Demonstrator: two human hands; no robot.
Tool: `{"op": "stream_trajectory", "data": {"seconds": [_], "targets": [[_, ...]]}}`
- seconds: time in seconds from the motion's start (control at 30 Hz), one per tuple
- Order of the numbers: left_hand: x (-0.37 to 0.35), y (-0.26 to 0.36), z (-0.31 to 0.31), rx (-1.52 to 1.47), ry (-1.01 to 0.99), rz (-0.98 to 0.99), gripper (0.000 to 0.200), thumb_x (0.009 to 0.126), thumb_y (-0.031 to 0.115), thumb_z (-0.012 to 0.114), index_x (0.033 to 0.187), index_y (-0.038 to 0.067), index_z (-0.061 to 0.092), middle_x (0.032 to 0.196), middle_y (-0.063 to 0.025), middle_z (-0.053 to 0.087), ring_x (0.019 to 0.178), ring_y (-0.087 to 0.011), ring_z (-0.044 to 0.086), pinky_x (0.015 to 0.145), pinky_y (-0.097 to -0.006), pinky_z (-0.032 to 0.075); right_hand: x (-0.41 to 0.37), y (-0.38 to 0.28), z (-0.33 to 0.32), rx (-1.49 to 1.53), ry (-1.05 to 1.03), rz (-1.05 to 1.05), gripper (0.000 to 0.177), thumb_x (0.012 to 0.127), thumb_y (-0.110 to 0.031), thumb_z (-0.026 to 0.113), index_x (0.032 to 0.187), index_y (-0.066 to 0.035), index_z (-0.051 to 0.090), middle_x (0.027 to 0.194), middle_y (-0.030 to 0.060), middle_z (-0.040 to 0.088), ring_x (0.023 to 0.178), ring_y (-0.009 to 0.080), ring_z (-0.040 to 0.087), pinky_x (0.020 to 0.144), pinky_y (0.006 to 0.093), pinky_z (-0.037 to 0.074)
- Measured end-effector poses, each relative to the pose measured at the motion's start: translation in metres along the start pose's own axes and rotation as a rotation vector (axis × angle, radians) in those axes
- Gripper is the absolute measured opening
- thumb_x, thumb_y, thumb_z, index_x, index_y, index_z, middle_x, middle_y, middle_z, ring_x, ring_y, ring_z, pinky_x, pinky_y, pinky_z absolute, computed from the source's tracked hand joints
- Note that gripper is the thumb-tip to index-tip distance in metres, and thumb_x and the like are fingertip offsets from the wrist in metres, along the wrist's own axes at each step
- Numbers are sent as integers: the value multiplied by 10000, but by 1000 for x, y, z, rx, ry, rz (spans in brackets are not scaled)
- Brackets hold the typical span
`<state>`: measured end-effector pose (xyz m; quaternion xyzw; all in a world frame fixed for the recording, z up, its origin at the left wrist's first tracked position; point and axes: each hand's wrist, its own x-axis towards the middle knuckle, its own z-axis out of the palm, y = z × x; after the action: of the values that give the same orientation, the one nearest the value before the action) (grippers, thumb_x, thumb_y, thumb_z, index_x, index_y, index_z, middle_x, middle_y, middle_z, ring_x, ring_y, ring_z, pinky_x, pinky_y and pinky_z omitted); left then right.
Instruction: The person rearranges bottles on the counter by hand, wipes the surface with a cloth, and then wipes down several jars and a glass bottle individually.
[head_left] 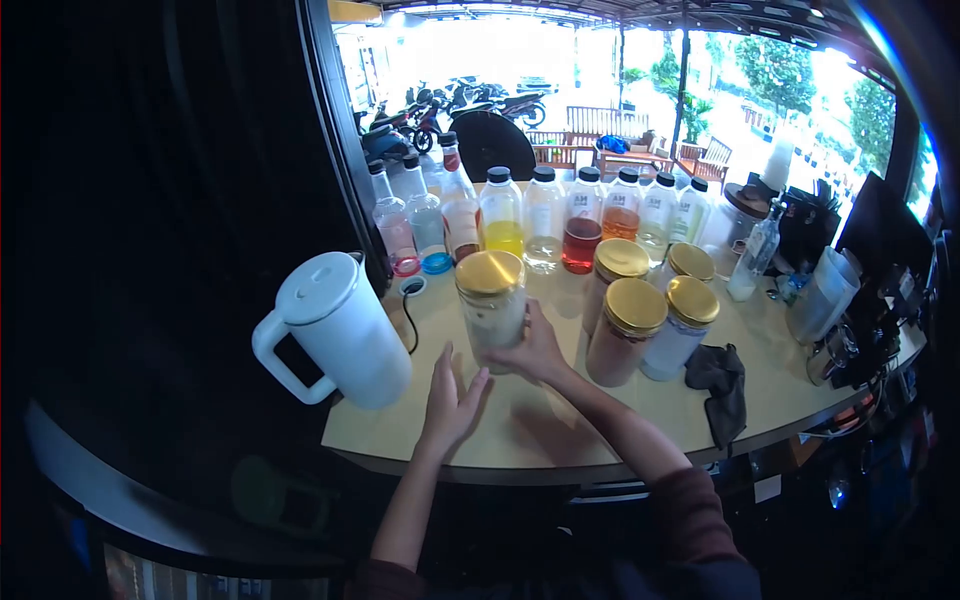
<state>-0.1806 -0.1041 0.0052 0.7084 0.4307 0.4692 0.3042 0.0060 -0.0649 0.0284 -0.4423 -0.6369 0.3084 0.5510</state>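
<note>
A clear jar with a gold lid [491, 300] stands upright near the left part of the counter, with pale contents inside. My right hand [532, 348] is wrapped round its lower right side. Just below and left of the jar is my left hand [453, 400], its fingers stretched out and holding nothing. Several more gold-lidded jars stand to the right, the nearest being a jar with brownish contents [622, 340]. A large white pitcher [350, 335] is on the left, its handle toward the wall.
Bottles with dark caps, such as one with red liquid [582, 235], line the counter's back edge. A dark cloth [718, 385] lies right of the jars. A clear container [828, 295] and a glass bottle [760, 248] stand farther right. The counter's front edge [500, 476] is close.
</note>
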Motion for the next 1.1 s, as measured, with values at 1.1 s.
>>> {"op": "stream_trajectory", "data": {"seconds": [1.1], "targets": [[57,37,93,-200,-305,311,722,783,215,698,1355,-41,340,1342,-247,442,1295,-398,383,1069,-464,313,-1,-106,-47,-369,145,-286,563,751,-136,716,1252,-58,469,1416,196,311,1249,389,409,985,414,416]]}}
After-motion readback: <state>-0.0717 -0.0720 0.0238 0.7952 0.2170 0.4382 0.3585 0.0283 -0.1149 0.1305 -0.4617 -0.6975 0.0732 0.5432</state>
